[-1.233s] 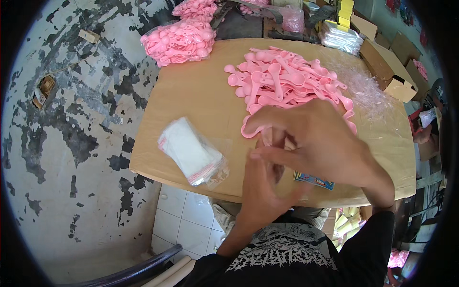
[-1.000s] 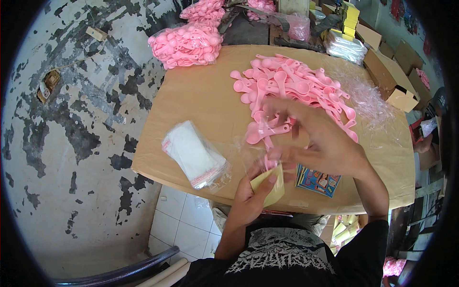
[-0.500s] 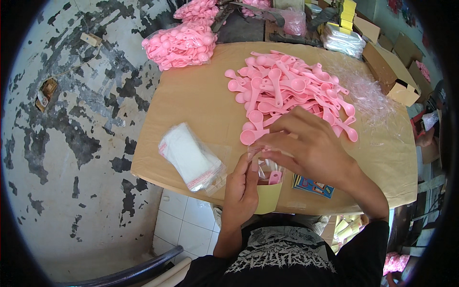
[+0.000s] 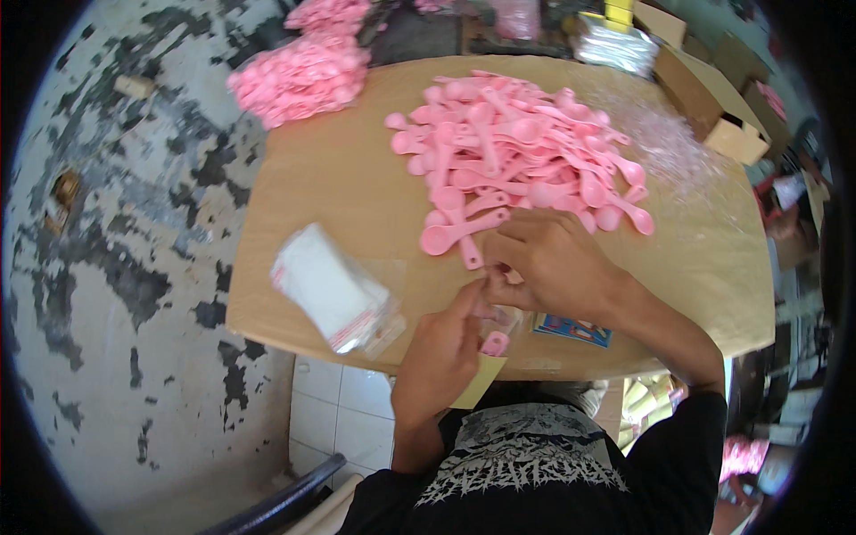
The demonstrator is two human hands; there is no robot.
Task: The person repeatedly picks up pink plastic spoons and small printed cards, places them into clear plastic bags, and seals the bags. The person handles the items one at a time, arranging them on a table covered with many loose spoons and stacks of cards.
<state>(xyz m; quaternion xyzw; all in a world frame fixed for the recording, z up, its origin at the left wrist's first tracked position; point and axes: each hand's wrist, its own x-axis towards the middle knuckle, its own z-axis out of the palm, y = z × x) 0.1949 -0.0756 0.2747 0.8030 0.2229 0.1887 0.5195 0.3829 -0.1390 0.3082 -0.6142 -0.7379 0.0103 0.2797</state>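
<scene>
Close to the table's near edge, my left hand (image 4: 440,354) is closed on a clear plastic bag (image 4: 510,319). Inside the bag show a pink spoon's handle end (image 4: 495,344) and a pale yellow card (image 4: 480,383). My right hand (image 4: 555,267) pinches at the bag's upper end, its fingertips meeting those of the left; what lies between them is partly hidden. Beyond the hands spreads a heap of pink measuring spoons (image 4: 526,147). A stack of clear bags (image 4: 332,283) lies left of my left hand. Colourful printed cards (image 4: 573,331) lie beneath my right wrist.
The table (image 4: 312,187) has a brown paper cover. Bagged pink spoons (image 4: 299,80) sit at its far left corner. Crumpled clear film (image 4: 669,147) and an open cardboard box (image 4: 709,98) are at the far right. A peeling wall (image 4: 134,267) stands left.
My right hand's fingers have closed in toward the left hand at the bag's top. The bag with the card now leans more. The whole view has shifted slightly.
</scene>
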